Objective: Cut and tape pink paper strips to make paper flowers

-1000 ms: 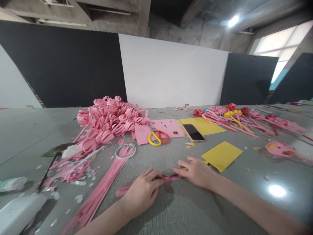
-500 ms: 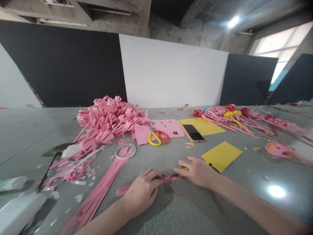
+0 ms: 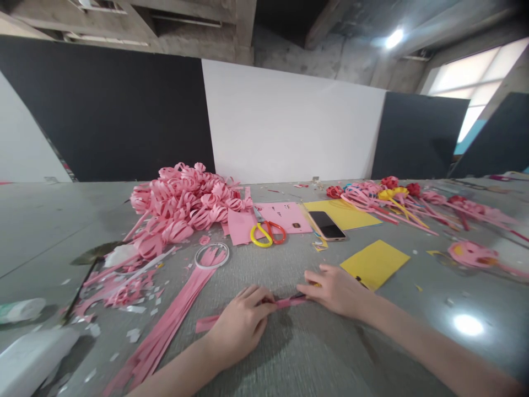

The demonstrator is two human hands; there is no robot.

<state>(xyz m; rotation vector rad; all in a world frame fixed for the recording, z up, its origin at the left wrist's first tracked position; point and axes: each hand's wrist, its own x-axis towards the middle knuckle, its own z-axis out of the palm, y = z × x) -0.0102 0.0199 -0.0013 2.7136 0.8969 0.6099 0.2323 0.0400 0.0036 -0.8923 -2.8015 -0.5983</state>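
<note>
Two bare hands, set apart from each other, work low over a grey surface (image 3: pixel 248 372). The left hand (image 3: pixel 243 320), fingers curled, is clamped on a narrow pink paper strip (image 3: pixel 287 302) lying flat in front of the person, one end jutting out past the wrist side. The right hand (image 3: pixel 333 289) grips a small yellow-and-dark tool (image 3: pixel 317 284), largely hidden by the fingers, its dark end against the strip between the hands; its exact kind cannot be told.

Just beyond the right hand lies a yellow sheet (image 3: pixel 376 264). Left of the left hand, a bundle of long pink strips (image 3: pixel 177 320) stretches out, its far end showing inside a white ring (image 3: pixel 197 259). Farther back, scissors (image 3: pixel 261 234) with one yellow and one red handle rest partly on pink sheets, near a phone (image 3: pixel 328 225). A heap of looped pink paper (image 3: pixel 185 204) rises behind, to the left.
</note>
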